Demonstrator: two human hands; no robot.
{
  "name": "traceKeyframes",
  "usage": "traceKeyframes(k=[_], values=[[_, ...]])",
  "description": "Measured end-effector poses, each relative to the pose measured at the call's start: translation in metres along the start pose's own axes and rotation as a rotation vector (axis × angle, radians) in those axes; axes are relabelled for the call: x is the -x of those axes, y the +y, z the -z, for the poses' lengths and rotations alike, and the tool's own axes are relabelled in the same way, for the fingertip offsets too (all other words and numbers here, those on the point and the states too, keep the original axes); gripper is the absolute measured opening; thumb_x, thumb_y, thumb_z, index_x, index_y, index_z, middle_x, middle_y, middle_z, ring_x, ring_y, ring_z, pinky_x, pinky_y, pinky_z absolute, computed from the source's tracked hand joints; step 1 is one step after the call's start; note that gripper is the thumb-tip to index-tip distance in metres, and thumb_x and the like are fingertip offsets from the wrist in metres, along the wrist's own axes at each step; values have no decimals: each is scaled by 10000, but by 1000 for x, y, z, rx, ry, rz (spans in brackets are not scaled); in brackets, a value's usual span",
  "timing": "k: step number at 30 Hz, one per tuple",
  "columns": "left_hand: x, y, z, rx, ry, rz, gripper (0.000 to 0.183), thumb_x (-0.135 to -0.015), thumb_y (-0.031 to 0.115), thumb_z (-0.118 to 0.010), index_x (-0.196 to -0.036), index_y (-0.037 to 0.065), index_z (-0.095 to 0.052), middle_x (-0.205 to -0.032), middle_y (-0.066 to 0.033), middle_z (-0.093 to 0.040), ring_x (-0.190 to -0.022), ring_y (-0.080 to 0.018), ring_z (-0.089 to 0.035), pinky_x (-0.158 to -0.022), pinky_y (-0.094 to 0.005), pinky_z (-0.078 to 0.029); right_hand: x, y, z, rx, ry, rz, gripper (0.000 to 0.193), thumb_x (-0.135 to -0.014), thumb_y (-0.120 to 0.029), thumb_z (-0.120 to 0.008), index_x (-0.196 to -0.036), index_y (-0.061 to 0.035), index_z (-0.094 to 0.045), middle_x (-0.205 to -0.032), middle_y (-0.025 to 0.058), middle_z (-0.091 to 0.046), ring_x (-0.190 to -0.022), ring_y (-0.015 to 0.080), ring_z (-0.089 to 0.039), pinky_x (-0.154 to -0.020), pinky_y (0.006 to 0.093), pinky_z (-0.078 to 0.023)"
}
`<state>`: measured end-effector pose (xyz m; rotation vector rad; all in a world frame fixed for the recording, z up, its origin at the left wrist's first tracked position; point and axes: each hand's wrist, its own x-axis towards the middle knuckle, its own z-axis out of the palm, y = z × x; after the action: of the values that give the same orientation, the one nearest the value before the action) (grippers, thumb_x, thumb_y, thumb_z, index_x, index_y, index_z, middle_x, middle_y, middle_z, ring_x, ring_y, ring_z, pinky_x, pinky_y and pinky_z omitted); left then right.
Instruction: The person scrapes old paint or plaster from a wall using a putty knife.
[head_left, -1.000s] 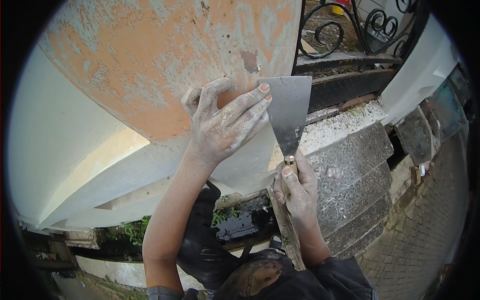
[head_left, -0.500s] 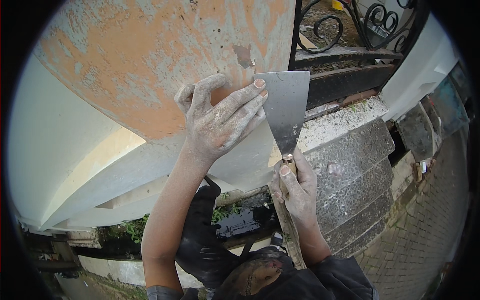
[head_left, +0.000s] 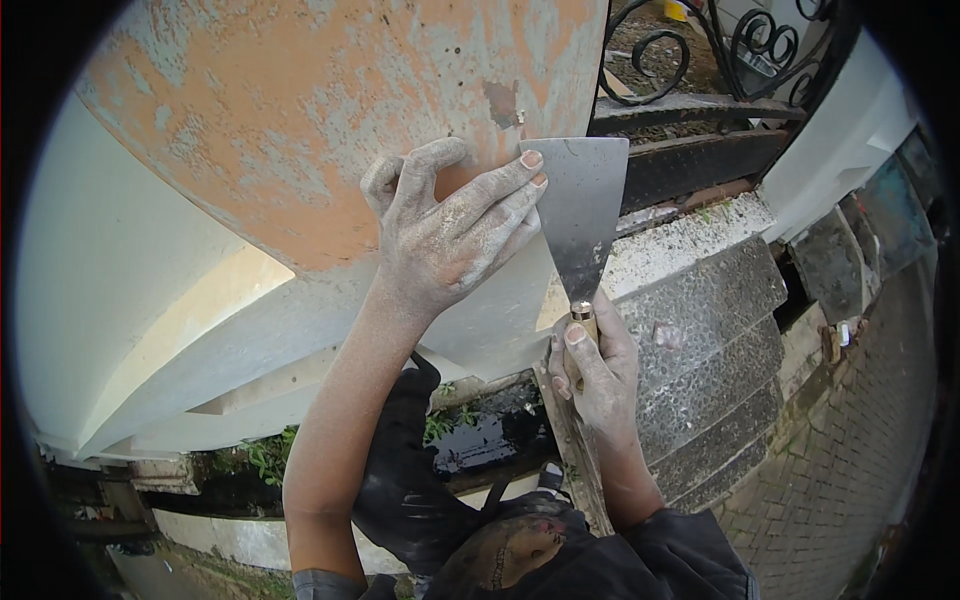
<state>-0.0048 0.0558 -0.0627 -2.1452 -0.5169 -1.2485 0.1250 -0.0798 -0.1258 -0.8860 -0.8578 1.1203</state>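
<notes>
My right hand [head_left: 608, 380] is wrapped round the short wooden handle of a putty knife [head_left: 583, 205]. The wide, flared metal blade points upward, away from me, with dark smudges near its neck. Dusty with pale powder, my left hand [head_left: 445, 225] is beside the blade. Two of its fingers stretch out so that their tips touch the blade's upper left edge, while other fingers bend up apart on the left. Behind the hands is a wall [head_left: 300, 130] with patchy orange and grey-white paint. A brownish bare patch shows on it just above the blade.
A black wrought-iron gate [head_left: 700, 115] with scrolls stands at the upper right. Below it lie a stone-textured ramp [head_left: 700, 370] and brick paving [head_left: 800, 500]. A dark water-filled ditch [head_left: 490, 440] with green plants runs below the wall. A curved white ledge [head_left: 200, 350] lies left.
Both hands and the putty knife have shifted slightly to the right in the picture. The painted wall has shifted right a little too. The hold on the handle stays the same.
</notes>
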Motion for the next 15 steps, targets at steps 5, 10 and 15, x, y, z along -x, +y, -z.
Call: traceKeyframes(k=[5, 10, 15], values=[[-5, -3, 2, -17, -5, 25, 258, -657, 282, -723, -910, 233, -700, -1066, 147, -640, -960, -183, -493, -853, -340, -293, -5, -14, -12, 10, 15, 21, 464, -922, -85, -484, -1351, 14, -338, -707, 2, -486, -468, 24, -412, -399, 167, -338], [-5, -2, 0, -10, -3, 1, 272, -662, 267, -723, -930, 229, -697, -1065, 137, -643, -977, -192, -491, -835, -329, -319, -2, -3, 2, 50, 20, -7, 461, -916, -80, -491, -1345, 14, -350, -729, 9, -496, -482, 30, -435, -404, 173, -361], [-4, -2, 5, -12, -38, 33, 274, -671, 281, -715, -938, 223, -696, -1084, 135, -636, -998, -191, -484, -838, -333, -318, 0, -4, -4, 35, 45, 21, 467, -916, -87, -499, -1348, 9, -350, -716, 4, -490, -481, 29, -428, -396, 169, -348]])
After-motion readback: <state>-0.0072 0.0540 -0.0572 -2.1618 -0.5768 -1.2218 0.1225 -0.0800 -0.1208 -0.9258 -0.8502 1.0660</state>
